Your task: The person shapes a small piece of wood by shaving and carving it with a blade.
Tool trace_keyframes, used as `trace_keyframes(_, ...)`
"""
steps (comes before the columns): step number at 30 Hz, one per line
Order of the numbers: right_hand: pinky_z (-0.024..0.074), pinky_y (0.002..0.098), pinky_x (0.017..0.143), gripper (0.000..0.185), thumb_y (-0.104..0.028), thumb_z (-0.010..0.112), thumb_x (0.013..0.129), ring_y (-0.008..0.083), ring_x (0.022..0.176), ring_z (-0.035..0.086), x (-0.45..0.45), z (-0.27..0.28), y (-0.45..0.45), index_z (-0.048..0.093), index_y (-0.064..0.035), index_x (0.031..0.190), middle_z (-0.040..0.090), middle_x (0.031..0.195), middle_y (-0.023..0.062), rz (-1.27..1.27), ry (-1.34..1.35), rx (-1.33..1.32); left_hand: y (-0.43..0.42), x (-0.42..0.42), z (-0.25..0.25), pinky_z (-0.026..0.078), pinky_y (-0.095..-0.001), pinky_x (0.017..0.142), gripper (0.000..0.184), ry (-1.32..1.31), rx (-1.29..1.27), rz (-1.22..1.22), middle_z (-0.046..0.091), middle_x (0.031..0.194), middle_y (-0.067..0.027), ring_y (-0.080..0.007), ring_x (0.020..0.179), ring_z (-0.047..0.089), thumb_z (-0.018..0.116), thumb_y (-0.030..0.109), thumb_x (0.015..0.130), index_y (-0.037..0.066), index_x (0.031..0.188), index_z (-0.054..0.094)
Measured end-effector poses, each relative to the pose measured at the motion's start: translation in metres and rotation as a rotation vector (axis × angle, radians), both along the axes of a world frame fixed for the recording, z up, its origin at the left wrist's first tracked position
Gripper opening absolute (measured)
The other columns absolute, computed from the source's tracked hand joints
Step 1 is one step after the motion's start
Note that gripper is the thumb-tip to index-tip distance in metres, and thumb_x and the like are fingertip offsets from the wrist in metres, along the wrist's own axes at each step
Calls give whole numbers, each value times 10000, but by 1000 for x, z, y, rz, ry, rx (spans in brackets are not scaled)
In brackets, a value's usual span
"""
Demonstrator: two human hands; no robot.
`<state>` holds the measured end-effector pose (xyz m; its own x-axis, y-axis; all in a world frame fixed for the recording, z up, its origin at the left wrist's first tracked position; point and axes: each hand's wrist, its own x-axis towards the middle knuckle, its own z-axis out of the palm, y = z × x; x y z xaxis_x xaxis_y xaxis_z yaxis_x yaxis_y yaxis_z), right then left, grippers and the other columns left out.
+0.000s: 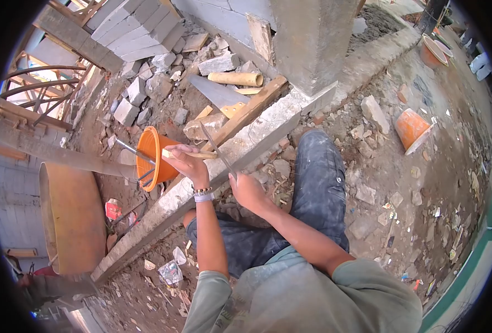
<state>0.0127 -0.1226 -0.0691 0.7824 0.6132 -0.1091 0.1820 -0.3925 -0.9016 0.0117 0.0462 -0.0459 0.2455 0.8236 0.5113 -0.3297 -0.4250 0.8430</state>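
My left hand [189,167], with bracelets at the wrist, is closed around a short light-coloured piece of wood [204,155]. My right hand [248,190] grips a long, thin metal blade [216,145] like a machete's; its handle is hidden in my fist. The blade slants up and left, at the far end of the wood; I cannot tell whether they touch. Just left of my left hand stands an orange bucket [156,158] with metal rods sticking out. Beyond the blade, a handsaw [219,93] lies beside a wooden beam [251,111].
A low concrete ledge [168,202] runs diagonally beneath my hands to a concrete pillar [312,44]. Broken blocks [126,112] and a bamboo tube [232,79] lie beyond it. Another orange bucket [411,130] lies tipped at right on rubble-strewn ground. A yellowish curved panel [76,216] stands at left.
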Motion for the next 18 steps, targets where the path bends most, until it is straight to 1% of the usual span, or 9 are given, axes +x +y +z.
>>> trace_keyframes(2, 506, 556, 729, 398, -293, 487, 1005, 496, 792, 632, 2, -5, 2, 633, 66, 917, 648, 813, 321, 10, -2, -50, 1, 3, -4, 488, -271, 569, 457, -23, -18, 24, 450, 690, -39, -121, 579, 498, 377, 461, 1055, 24, 1182, 331)
trace_keyframes(3, 506, 556, 730, 394, -289, 486, 1005, 496, 793, 632, 7, -3, 3, 633, 66, 921, 649, 813, 319, 15, -5, -35, 0, 5, -2, 485, -263, 547, 473, -29, -44, 28, 446, 684, -38, -119, 558, 488, 381, 454, 1055, 14, 1218, 319)
trace_keyframes(6, 505, 557, 734, 386, -280, 486, 1004, 494, 794, 633, 11, -3, 3, 634, 67, 925, 649, 808, 316, 8, -14, 20, -3, 4, -1, 456, -248, 535, 333, -75, -72, 29, 452, 747, -6, -96, 579, 474, 415, 433, 1054, 114, 980, 353)
trace_keyframes(8, 504, 558, 736, 387, -278, 487, 1003, 491, 791, 635, 5, -6, 0, 635, 69, 919, 647, 798, 315, -29, -45, 90, -3, 3, 0, 455, -248, 533, 335, -99, -75, 14, 452, 743, -6, -97, 576, 474, 423, 434, 1052, 115, 976, 352)
trace_keyframes(11, 500, 561, 738, 401, -293, 484, 1005, 490, 795, 634, 2, -20, 1, 634, 67, 910, 640, 784, 320, 24, -36, -36, 3, 1, -2, 460, -258, 545, 339, -84, -86, 31, 451, 740, -8, -105, 573, 476, 425, 437, 1050, 116, 973, 348)
trace_keyframes(12, 499, 561, 738, 402, -294, 484, 1006, 490, 795, 634, 5, -15, 1, 635, 67, 909, 639, 783, 321, 15, -43, -31, 4, 2, -1, 463, -263, 552, 341, -68, -92, 43, 450, 739, -10, -108, 572, 477, 425, 439, 1050, 116, 973, 346)
trace_keyframes(15, 499, 561, 739, 403, -291, 482, 1006, 486, 797, 636, 9, -2, 1, 637, 68, 908, 639, 783, 321, -16, -43, 10, 1, 1, 0, 479, -269, 562, 379, -49, -62, 69, 457, 719, -41, -122, 580, 504, 383, 437, 1059, 59, 1045, 351)
trace_keyframes(17, 501, 558, 739, 398, -284, 481, 1005, 482, 799, 638, 8, 2, 1, 639, 69, 909, 642, 788, 318, -39, -35, 77, -4, 2, 3, 480, -271, 562, 373, -86, -63, 34, 461, 725, -42, -121, 581, 505, 383, 432, 1061, 60, 1041, 352)
trace_keyframes(18, 502, 556, 737, 403, -285, 480, 1006, 483, 794, 638, 5, 0, 1, 639, 70, 904, 642, 784, 317, -28, -52, 46, -5, 2, 3, 481, -271, 562, 370, -108, -59, 17, 463, 728, -42, -121, 581, 505, 383, 429, 1061, 61, 1039, 352)
